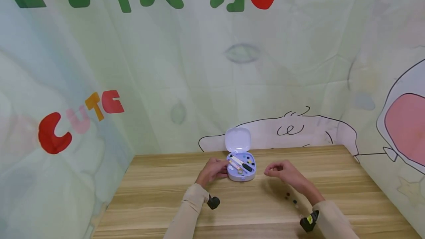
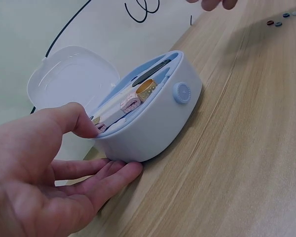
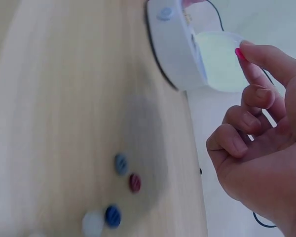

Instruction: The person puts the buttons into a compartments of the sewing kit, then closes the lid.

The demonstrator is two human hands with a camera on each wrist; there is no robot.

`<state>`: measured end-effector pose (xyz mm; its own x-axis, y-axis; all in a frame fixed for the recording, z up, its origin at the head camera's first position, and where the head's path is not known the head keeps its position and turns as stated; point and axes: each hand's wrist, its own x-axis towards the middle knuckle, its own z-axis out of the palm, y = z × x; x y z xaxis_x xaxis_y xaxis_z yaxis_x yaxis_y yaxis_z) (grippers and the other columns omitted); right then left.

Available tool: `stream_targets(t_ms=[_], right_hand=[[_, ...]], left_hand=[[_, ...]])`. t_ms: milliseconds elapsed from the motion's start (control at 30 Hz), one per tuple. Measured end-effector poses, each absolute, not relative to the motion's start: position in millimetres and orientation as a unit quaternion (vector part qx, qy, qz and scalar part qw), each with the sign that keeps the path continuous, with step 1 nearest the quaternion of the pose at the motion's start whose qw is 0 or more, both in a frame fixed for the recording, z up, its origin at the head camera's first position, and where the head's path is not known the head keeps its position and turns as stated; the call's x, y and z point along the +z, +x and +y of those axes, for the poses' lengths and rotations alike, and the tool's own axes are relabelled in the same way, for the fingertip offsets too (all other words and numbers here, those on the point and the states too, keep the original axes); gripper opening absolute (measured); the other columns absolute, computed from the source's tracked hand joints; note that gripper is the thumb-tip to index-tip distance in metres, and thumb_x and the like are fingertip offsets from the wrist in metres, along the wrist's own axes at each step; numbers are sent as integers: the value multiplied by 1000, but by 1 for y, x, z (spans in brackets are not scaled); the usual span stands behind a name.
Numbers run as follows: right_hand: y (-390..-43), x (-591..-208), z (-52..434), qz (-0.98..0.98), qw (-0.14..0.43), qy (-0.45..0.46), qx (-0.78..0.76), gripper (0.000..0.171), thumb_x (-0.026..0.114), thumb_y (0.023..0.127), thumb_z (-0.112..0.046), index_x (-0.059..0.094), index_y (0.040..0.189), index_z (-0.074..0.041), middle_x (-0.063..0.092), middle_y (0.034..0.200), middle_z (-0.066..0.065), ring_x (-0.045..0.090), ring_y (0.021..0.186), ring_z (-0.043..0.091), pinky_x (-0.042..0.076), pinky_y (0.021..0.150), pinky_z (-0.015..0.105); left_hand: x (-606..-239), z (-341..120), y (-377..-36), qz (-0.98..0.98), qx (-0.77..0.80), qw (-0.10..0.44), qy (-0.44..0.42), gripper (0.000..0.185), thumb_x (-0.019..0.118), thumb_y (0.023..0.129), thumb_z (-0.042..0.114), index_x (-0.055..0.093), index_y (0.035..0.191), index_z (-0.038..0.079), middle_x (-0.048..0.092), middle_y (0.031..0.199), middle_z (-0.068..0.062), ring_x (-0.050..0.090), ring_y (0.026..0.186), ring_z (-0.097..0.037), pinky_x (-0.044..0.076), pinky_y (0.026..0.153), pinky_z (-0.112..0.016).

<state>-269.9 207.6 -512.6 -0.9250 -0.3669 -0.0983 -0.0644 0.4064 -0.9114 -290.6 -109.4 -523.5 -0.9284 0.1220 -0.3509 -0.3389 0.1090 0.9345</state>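
Observation:
A white and light-blue sewing box [image 1: 241, 176] stands on the table with its lid [image 1: 238, 140] raised. It holds black-handled thread snips [image 1: 245, 166], a gold thimble [image 2: 146, 90], a rolled measuring tape [image 2: 130, 103] and several small buttons. My left hand [image 1: 213, 170] holds the box by its left side, thumb at the rim and fingers against the lower wall. To the right of the box, above the table, my right hand [image 1: 284, 172] pinches a small bright pink piece [image 3: 240, 54], perhaps a button, between thumb and forefinger. Its other fingers are curled loosely.
Several loose buttons lie on the table below my right hand, among them a dark red button [image 3: 134, 182], a dark blue button [image 3: 113, 216] and a whitish button [image 3: 92, 223]. A printed cloth backdrop [image 1: 186, 84] rises behind the wooden table [image 1: 159, 194].

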Motion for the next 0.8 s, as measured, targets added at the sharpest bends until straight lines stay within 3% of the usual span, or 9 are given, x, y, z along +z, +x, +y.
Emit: stream_targets(t_ms=[167,433,667,800], right_hand=[[-283,-511,201,800,143,-104,-573,34,73,97,-34,73,113,-4,66,99,6,48,80,24,40,61,27],[-297,-507,186,766,151,-65,-621,43,74,97,-34,69,122,0,60,107,17,41,68,22,38,60,27],[-311,-507,168,736,151,-33,-659,37,73,98,-25,68,122,3,58,90,3,41,67,18,33,54,23],[-318,-508,158,727,150,-11,-670,39,75,97,-27,68,123,1,56,84,1,41,66,16,34,52,22]], left_hand=[[-523,-109,-290,726,661,173,-78,27,64,98,11,65,112,-11,70,103,-18,68,91,-24,63,86,-39],[-524,-109,-290,723,664,172,-82,27,64,97,11,65,112,-11,70,101,-17,68,88,-22,63,85,-38],[-524,-109,-289,728,660,169,-80,27,64,98,11,66,113,-11,71,103,-18,69,88,-22,63,85,-39],[-524,-109,-289,727,661,168,-79,28,64,98,12,66,113,-11,72,103,-19,70,88,-23,63,85,-40]])
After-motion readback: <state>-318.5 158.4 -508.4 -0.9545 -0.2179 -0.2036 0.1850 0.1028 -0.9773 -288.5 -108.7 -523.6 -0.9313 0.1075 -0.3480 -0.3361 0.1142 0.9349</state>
